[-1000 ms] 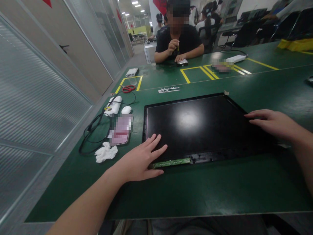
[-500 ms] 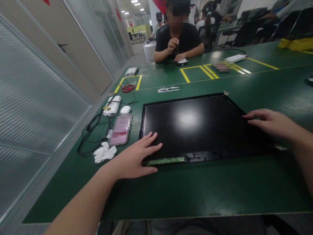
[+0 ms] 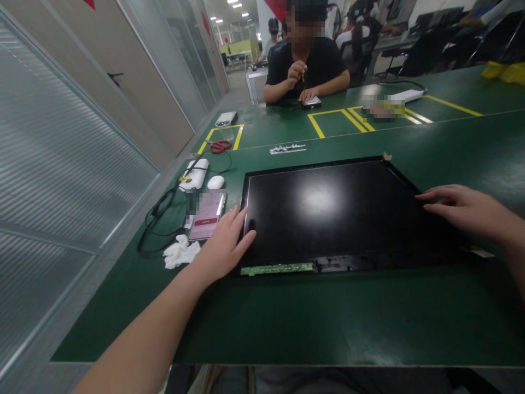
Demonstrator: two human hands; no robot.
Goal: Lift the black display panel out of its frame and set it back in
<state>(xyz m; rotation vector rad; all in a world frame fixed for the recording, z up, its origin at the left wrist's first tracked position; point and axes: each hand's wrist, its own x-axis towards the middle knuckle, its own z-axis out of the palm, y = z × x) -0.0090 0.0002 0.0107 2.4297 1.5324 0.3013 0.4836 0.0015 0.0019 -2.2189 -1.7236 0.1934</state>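
A black display panel (image 3: 348,213) lies flat on the green table, its dark screen facing up. Along its lower left edge runs a narrow green circuit board (image 3: 276,268). At the panel's left edge rests my left hand (image 3: 223,241), open, with the thumb apart from the fingers and its tip over the screen. My right hand (image 3: 459,208) is at the right edge, its fingers stretched out and their tips touching the frame, thumb apart below. Neither hand is closed round the panel.
Left of the panel lie a phone (image 3: 207,216), crumpled tissue (image 3: 180,251), a white mouse-like object (image 3: 215,182), a white device (image 3: 194,174), black cables (image 3: 158,219) and red-handled scissors (image 3: 220,146). Small white strips (image 3: 287,149) lie behind it. A person (image 3: 307,71) sits opposite, holding a tool.
My left hand has moved up from the circuit board's corner to the panel's left edge, uncovering the board's end. The right hand stays at the right edge. The view has shifted slightly.
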